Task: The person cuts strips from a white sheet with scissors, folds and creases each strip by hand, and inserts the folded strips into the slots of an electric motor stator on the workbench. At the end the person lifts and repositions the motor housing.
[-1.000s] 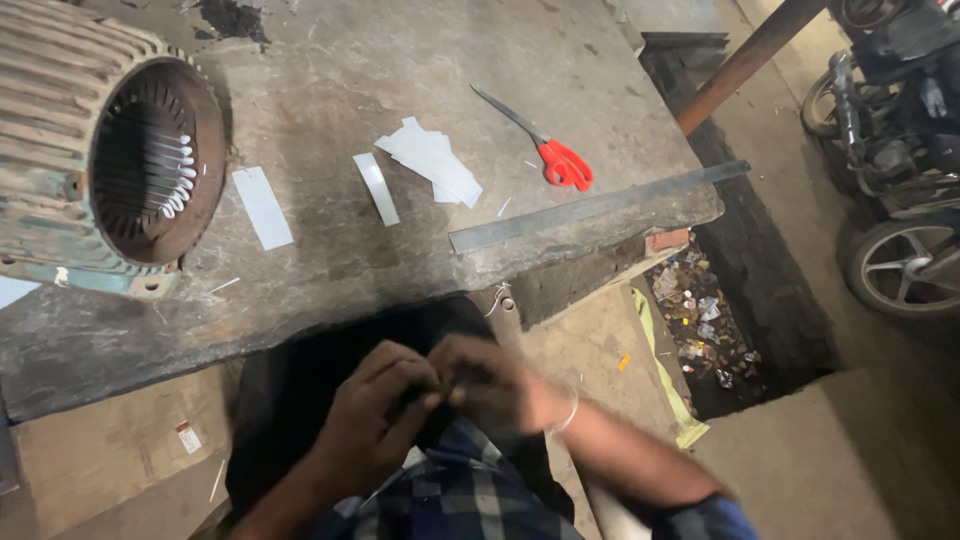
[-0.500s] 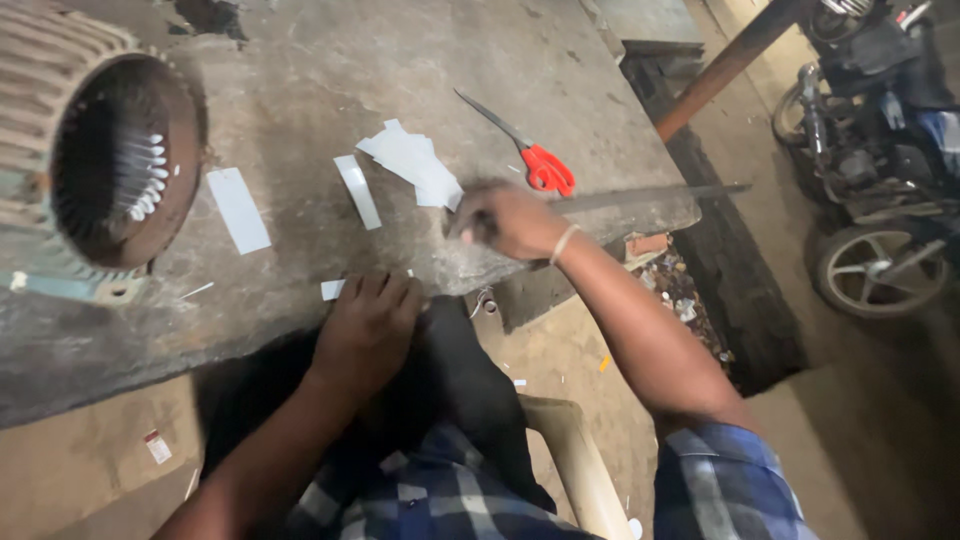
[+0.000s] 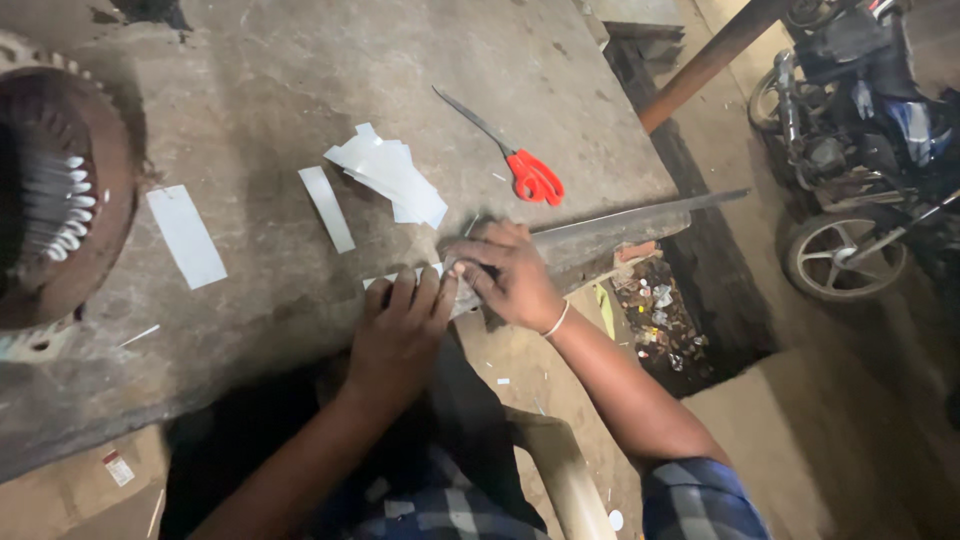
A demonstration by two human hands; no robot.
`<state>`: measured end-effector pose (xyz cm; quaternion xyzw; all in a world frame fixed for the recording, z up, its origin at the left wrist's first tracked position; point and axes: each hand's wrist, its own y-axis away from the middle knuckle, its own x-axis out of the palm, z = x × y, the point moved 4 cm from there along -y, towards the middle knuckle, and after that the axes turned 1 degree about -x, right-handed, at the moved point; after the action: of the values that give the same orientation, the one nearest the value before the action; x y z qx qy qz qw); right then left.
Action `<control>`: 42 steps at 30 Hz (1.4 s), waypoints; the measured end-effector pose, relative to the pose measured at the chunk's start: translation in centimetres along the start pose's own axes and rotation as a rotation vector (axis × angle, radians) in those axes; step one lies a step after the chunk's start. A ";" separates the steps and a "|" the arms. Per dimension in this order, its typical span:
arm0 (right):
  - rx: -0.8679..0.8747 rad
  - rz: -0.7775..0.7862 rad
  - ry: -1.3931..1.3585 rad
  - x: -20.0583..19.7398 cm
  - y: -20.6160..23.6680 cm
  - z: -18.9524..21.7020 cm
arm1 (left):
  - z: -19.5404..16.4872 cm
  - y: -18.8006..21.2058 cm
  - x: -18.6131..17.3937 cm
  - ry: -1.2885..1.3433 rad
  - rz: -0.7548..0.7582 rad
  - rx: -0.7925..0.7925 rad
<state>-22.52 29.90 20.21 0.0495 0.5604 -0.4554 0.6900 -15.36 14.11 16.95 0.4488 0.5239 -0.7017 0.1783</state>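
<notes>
Rough grey concrete bench (image 3: 300,60). My left hand (image 3: 400,335) flat, fingers together, pressing thin white paper strip (image 3: 400,277) at bench edge. My right hand (image 3: 505,275) clamps long steel bar (image 3: 620,222) just beside strip. Half second ago left hand lay lower, off bench edge.

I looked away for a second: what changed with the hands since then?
Both hands came up from the lap to the bench edge: the left hand now presses a white strip, the right hand rests on the metal bar. Scissors and paper pieces stayed put.
</notes>
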 end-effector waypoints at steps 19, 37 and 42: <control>0.012 0.100 0.019 0.9 -1.2 -1.8 | 0.2 -0.4 0.8 -0.024 0.036 -0.052; 0.016 -0.248 0.038 -0.7 0.3 -2.4 | 2.0 2.0 -0.1 0.206 0.068 0.115; -0.017 -0.252 0.001 -0.8 0.1 -1.9 | 2.6 0.7 -1.5 0.221 0.069 0.030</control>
<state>-23.77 31.53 20.13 -0.0269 0.5662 -0.5336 0.6276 -15.18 11.15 17.93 0.5437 0.5139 -0.6493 0.1367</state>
